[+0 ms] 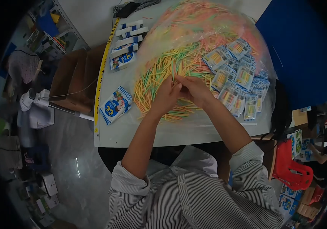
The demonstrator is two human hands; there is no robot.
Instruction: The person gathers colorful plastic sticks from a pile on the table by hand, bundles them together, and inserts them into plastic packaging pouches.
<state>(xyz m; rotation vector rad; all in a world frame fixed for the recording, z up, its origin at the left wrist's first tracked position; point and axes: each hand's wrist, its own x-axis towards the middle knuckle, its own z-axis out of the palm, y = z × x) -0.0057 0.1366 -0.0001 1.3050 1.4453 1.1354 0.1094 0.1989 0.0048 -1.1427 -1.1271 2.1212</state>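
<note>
Both my hands meet over a large heap of thin coloured sticks (157,78) in a clear plastic bag (148,45). My left hand (167,95) and my right hand (195,91) have their fingertips pinched together around a few sticks (173,71) that point up from between them. Small filled clear packets (245,76) with blue-striped ends lie piled on the bag, to the right of my right hand. A blue and white printed pouch (116,105) lies flat on the table to the left. Further back, several similar pouches (123,57) overlap in a row.
The pale table (133,135) has a yellow tape strip along its left edge. Brown boxes (69,76) and a white pole (71,111) stand left of it. A blue panel (305,53) and a red chair (291,166) are at the right, with a person (324,158) beyond.
</note>
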